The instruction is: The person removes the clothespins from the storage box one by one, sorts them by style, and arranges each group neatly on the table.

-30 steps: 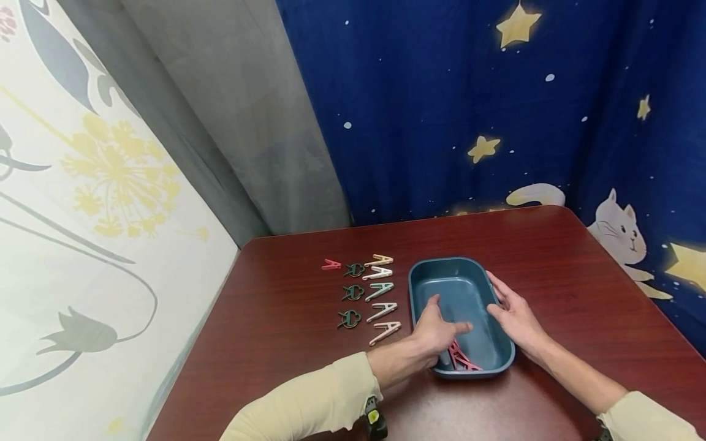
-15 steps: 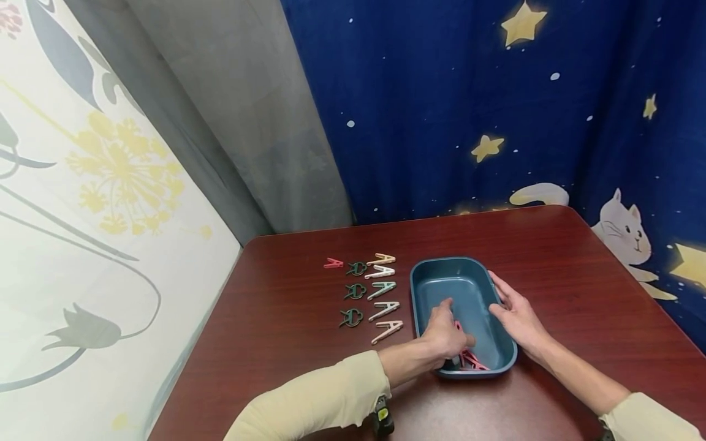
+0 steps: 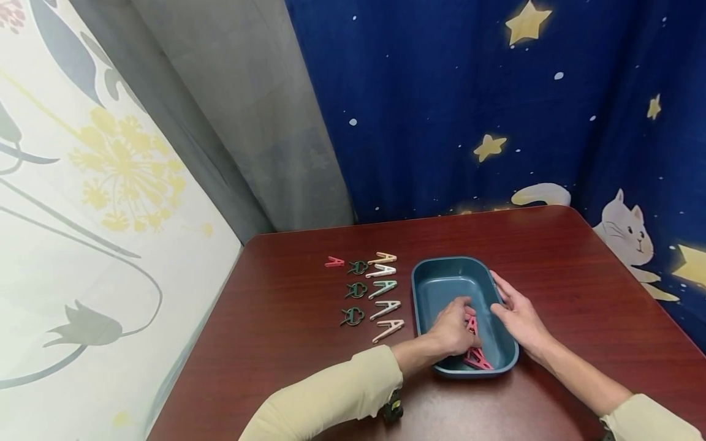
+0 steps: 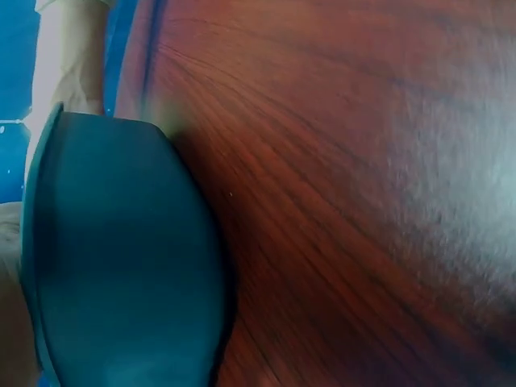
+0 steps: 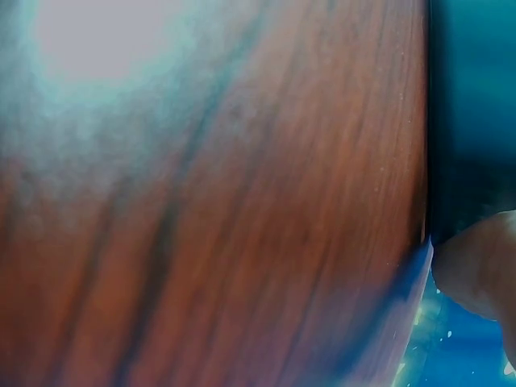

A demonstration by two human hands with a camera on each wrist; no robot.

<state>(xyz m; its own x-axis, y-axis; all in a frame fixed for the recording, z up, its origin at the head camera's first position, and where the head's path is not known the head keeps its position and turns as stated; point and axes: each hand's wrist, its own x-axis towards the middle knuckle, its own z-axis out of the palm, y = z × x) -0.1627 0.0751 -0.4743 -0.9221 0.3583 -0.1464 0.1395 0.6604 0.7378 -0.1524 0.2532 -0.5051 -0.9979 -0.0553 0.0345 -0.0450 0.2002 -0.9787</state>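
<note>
A blue-grey rectangular tub (image 3: 425,269) stands on the table. My right hand (image 3: 520,318) grips its right side, thumb over the rim and fingers along the outer wall; the right wrist view shows a finger (image 5: 480,266) beside the wall. My left hand (image 3: 453,327) reaches into the near half of the tub, fingers and thumb curled round a red clothespin (image 3: 472,324). More red clothespins (image 3: 477,360) lie below it at the near end, partly hidden by the hand. The tub's outer wall (image 4: 129,242) fills much of the left wrist view.
Left of the tub, pale and green clothespins (image 3: 384,286) form a column. Beside them lie three dark green round clips (image 3: 353,316) and one red clothespin (image 3: 334,262). The reddish-brown table (image 3: 287,318) meets a patterned wall (image 3: 138,275) at left and curtains (image 3: 413,153) behind.
Inside the tub my left hand has moved right, its spread fingers closing round a red clothespin. The red clothespins have shifted right. My right hand keeps its grip on the tub.
</note>
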